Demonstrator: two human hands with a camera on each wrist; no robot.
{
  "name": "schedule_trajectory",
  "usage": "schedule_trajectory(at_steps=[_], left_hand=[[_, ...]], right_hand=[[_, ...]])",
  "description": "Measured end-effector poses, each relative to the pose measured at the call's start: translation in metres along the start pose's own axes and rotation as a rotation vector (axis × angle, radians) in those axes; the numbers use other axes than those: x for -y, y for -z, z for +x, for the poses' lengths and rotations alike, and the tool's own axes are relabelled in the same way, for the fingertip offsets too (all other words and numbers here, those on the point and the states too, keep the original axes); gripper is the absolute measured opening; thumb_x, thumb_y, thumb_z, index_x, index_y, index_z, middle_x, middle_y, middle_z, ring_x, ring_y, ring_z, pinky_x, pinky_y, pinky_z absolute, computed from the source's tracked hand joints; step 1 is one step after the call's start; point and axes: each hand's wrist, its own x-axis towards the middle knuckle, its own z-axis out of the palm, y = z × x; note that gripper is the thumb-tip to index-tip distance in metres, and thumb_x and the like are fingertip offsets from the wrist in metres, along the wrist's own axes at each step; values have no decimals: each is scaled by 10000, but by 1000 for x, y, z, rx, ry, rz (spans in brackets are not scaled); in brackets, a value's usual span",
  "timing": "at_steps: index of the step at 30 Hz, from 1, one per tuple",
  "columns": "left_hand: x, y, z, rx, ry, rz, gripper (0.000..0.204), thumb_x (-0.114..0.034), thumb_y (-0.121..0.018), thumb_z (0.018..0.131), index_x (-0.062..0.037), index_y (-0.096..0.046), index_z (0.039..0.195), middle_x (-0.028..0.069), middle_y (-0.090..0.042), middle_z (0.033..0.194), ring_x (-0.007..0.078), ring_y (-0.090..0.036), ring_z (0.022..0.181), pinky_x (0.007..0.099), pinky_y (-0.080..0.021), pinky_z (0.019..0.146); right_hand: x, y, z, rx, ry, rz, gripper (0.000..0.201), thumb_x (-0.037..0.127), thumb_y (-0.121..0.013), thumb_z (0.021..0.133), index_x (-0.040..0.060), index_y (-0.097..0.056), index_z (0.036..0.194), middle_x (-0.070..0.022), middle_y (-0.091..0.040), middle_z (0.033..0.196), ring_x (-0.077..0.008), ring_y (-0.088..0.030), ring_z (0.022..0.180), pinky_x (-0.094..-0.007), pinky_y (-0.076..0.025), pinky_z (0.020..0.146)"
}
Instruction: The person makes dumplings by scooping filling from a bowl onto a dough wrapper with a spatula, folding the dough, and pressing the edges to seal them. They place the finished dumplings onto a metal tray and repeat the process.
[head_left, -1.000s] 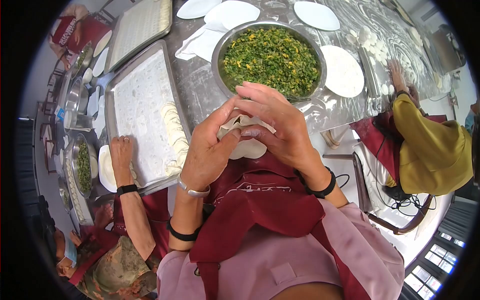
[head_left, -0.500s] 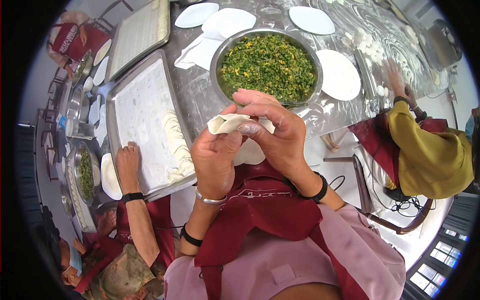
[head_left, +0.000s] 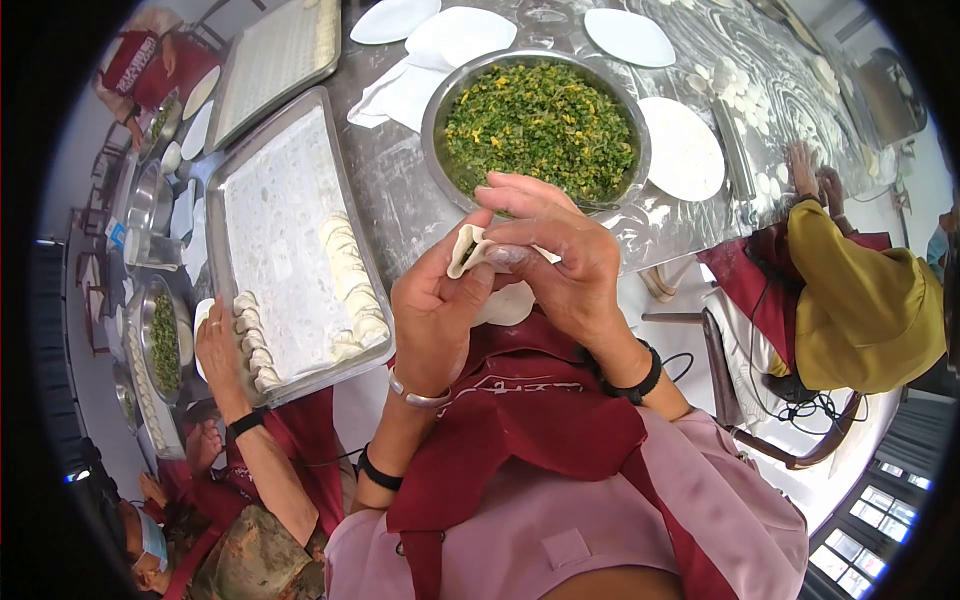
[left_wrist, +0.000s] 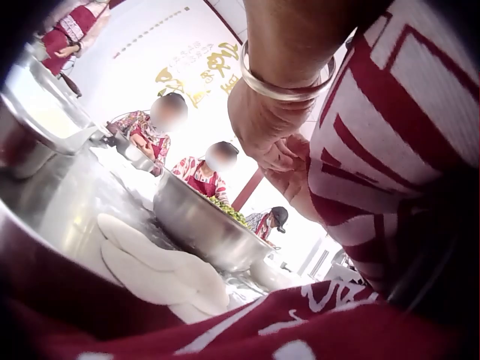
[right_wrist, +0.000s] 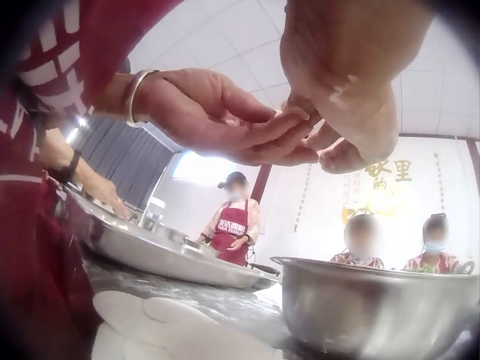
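Both hands hold a dumpling (head_left: 466, 250) at chest height, close to the near rim of the filling bowl (head_left: 440, 180). Its folded wrapper is open at the left end, where dark green filling shows. My left hand (head_left: 432, 325) pinches that end between thumb and fingers. Thumb and forefinger of my right hand (head_left: 575, 268) grip the other side, while its remaining fingers arch above. Fingers hide much of the dough, and in the wrist views it is out of sight behind the hands. Below them lie pale round dough wrappers (head_left: 508, 305), seen overlapping in the left wrist view.
Left of the bowl, a metal tray (head_left: 275, 215) carries a row of dumplings (head_left: 350, 280) along its right side and more at its near left corner. White plates (head_left: 628, 38) and a floury plate (head_left: 683, 150) surround the bowl. Another person's hand (head_left: 217, 350) is beside the tray.
The dumpling has turned between my hands, and its filled open end now shows. My left hand has shifted its grip. The neighbour's hand has moved left off the tray corner, uncovering dumplings.
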Motion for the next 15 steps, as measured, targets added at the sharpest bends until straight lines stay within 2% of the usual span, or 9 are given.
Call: schedule_trajectory(at_steps=[2, 5, 8, 11, 14, 15], left_hand=[[-5, -2, 0, -22, 51, -52, 432, -71, -537, 994, 64, -435, 1392, 144, -593, 1259, 207, -609, 1133, 376, -520, 984], [-6, -1, 2, 9, 48, -49, 413, -58, -516, 1000, 61, -443, 1389, 158, -595, 1266, 209, -611, 1132, 353, -531, 955], [-2, 2, 0, 50, 75, -71, 412, -68, -518, 1001, 60, -443, 1386, 163, -588, 1276, 211, -605, 1142, 354, -532, 951], [-4, 4, 1, 92, 63, -18, 411, -68, -514, 1002, 62, -439, 1384, 160, -587, 1277, 217, -600, 1151, 357, -531, 951], [-6, 2, 3, 96, 63, -38, 420, -66, -517, 1000, 66, -428, 1388, 171, -587, 1271, 219, -602, 1145, 357, -534, 949], [-6, 1, 2, 65, 63, -64, 423, -67, -517, 1000, 67, -423, 1391, 171, -590, 1264, 217, -605, 1137, 357, -535, 948]], right_hand=[[-2, 2, -2, 56, -33, -23, 389, -36, -737, 721, 45, -690, 1099, -119, -658, 1237, -330, -570, 1222, -388, -505, 930], [11, -1, 2, 10, -214, 115, 432, -18, -746, 741, 51, -677, 1161, -131, -613, 1312, -312, -532, 1270, -362, -522, 896], [10, 2, 8, 73, -227, 189, 476, 29, -762, 731, 67, -672, 1198, -127, -600, 1340, -328, -511, 1297, -399, -443, 1031], [2, 4, 7, 156, -231, 283, 412, -6, -756, 751, 45, -677, 1151, -133, -592, 1342, -291, -494, 1310, -332, -531, 860], [2, 5, 7, 157, -238, 255, 333, -2, -754, 755, 28, -695, 1082, -129, -616, 1310, -291, -520, 1285, -323, -527, 871], [2, 3, 6, 127, -239, 266, 310, 1, -755, 751, 32, -702, 1055, -127, -630, 1291, -295, -526, 1282, -351, -498, 925]])
